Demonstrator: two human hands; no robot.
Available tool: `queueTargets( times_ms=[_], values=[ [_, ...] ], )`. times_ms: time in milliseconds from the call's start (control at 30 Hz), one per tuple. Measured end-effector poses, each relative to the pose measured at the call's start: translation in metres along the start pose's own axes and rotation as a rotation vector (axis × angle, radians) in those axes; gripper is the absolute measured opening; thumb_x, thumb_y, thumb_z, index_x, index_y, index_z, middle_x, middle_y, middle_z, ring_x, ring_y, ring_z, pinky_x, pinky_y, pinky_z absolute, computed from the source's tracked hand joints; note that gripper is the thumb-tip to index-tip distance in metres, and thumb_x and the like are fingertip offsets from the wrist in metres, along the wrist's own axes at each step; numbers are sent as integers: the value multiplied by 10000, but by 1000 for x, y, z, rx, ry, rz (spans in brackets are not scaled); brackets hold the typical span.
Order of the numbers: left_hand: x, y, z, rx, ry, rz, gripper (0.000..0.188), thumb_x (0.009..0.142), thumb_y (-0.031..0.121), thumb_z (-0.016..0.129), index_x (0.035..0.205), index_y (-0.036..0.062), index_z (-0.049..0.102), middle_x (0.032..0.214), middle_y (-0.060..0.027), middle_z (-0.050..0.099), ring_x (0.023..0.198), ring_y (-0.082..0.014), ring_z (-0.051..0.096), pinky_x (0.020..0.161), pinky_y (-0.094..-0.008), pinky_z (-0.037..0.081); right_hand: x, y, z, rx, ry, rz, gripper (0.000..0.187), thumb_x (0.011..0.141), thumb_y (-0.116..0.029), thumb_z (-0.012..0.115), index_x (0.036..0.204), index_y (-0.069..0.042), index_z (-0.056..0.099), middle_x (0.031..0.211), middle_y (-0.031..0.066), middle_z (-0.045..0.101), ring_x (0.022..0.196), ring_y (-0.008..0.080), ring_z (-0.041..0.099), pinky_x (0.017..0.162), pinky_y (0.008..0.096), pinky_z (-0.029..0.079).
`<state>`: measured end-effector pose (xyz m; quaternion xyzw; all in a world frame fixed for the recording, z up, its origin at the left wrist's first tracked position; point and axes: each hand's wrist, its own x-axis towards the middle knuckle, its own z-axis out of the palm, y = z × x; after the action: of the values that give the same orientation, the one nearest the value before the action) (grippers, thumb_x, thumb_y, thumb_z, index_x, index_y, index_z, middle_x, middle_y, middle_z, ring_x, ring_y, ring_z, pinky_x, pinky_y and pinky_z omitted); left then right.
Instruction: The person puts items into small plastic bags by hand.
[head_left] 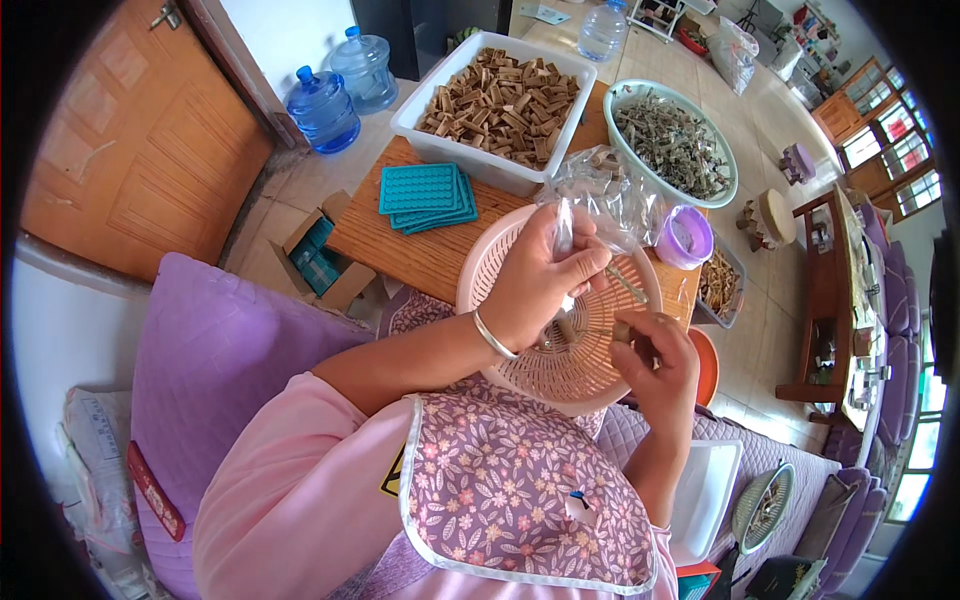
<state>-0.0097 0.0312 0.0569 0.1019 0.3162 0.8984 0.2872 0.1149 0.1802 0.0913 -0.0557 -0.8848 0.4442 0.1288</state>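
Observation:
My left hand [560, 268], with a bangle on its wrist, is closed over the pink slotted basket [480, 285]. A shiny silvery thing [563, 228] sticks up from its fist; its kind I cannot make out. Near its thumb tip a thin greenish strip [628, 285] slants toward my right hand. My right hand [655, 360] pinches a small brown piece [622, 331] above the basket's right side. Inside the basket lie a few small brownish pieces [565, 330], partly hidden by my left wrist.
On the wooden table [375, 235] stand a white tub of brown pieces [500, 105], stacked teal moulds [425, 195], a crumpled clear bag [605, 195], a purple round container [685, 238] and a pale green basin of greyish bundles [670, 140]. An open cardboard box [320, 255] sits left.

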Motion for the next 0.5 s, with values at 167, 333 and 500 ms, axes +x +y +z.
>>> queueTargets(
  times_ms=[167,333,500],
  values=[
    [-14,2,-1,604,-65,282,245,894,-21,634,1072,26,471,870,-57,591,711,-115,611,639,-235,517,15,-26,-9,-372,292,-440,314,709,-27,770,1015,-33,702,907,113,667,681,231,635,605,317,507],
    [-13,12,2,426,-88,172,228,907,14,643,1047,32,464,869,-57,594,708,-108,613,627,-226,505,28,5,12,-251,218,-244,269,778,-26,718,1044,-51,699,951,130,671,694,247,653,619,342,534],
    [-7,-4,-13,547,-45,390,201,919,5,620,1039,11,460,911,-57,570,730,-104,601,663,-231,510,-5,-22,36,-256,138,-272,300,763,-74,753,1056,-67,689,875,105,647,679,246,645,602,352,534]
  ],
)
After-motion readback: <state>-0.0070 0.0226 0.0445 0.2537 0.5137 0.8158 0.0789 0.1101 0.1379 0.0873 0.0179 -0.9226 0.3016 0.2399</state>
